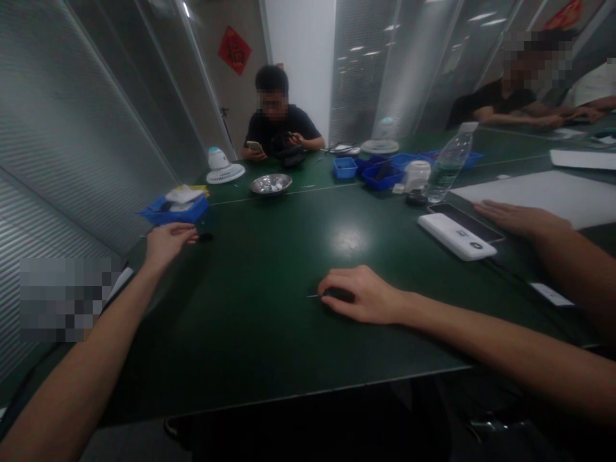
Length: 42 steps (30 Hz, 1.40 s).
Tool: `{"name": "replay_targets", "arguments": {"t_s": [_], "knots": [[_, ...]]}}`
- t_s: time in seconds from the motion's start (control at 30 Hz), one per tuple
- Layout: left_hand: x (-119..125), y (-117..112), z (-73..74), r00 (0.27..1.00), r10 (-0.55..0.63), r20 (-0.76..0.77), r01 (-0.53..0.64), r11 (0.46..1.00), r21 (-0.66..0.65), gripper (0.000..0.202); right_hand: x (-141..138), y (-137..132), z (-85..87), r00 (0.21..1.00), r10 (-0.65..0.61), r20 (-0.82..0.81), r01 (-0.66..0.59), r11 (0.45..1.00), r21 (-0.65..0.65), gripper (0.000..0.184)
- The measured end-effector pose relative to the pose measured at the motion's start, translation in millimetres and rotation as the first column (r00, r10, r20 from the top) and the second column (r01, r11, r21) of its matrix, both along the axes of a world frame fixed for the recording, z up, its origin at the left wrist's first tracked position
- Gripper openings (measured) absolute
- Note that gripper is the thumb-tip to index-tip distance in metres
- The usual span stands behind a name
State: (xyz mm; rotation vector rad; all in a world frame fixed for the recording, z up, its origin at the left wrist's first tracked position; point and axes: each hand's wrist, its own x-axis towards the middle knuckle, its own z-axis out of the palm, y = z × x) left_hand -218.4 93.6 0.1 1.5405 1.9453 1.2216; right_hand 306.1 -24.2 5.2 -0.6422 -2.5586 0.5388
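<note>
My left hand [168, 242] is stretched out to the far left of the green table [269, 346]. Its fingers are loosely apart and hold nothing, just short of a blue bin [166, 213] with white items in it. A small dark object [206, 237] lies right by its fingertips. My right hand [360, 296] rests on the middle of the table. Its fingers are curled over a small dark tool [337, 294] whose thin metal tip pokes out to the left.
Another person's hand [514, 218] lies flat at the right beside a white power bank [456, 235] and a phone. Farther back stand a water bottle [447, 163], a metal bowl [270, 184], blue bins [344, 167] and a small white fan [224, 168]. People sit at the far side.
</note>
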Motion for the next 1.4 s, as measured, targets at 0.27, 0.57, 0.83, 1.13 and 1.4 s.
{"name": "replay_targets", "arguments": {"t_s": [0.27,0.57,0.83,1.13,1.4], "knots": [[-0.8,-0.7,-2.6,1.0,-0.009,0.02,0.008,1.0,0.013,0.038,-0.5,-0.2,0.4,1.0,-0.001,-0.01,0.001,1.0,0.013,0.02],[3.7,-5.5,-1.3,0.951,0.007,-0.309,-0.012,1.0,-0.016,0.043,0.2,-1.4,3.6,1.0,0.003,0.002,-0.003,1.0,-0.01,0.02],[3.7,0.5,-13.3,0.966,0.044,-0.257,-0.062,0.996,-0.065,0.044,-0.3,-0.3,2.0,1.0,0.003,0.01,-0.003,1.0,-0.004,0.02],[6.0,2.6,-17.2,0.951,0.052,-0.305,-0.075,0.995,-0.065,0.042,1.1,-0.8,1.9,1.0,0.002,0.005,-0.002,1.0,0.0,0.02],[9.9,4.2,-16.2,0.912,0.013,-0.41,-0.051,0.995,-0.082,0.035,0.8,0.9,-1.0,1.0,0.012,-0.001,-0.012,1.0,0.009,0.02]]}}
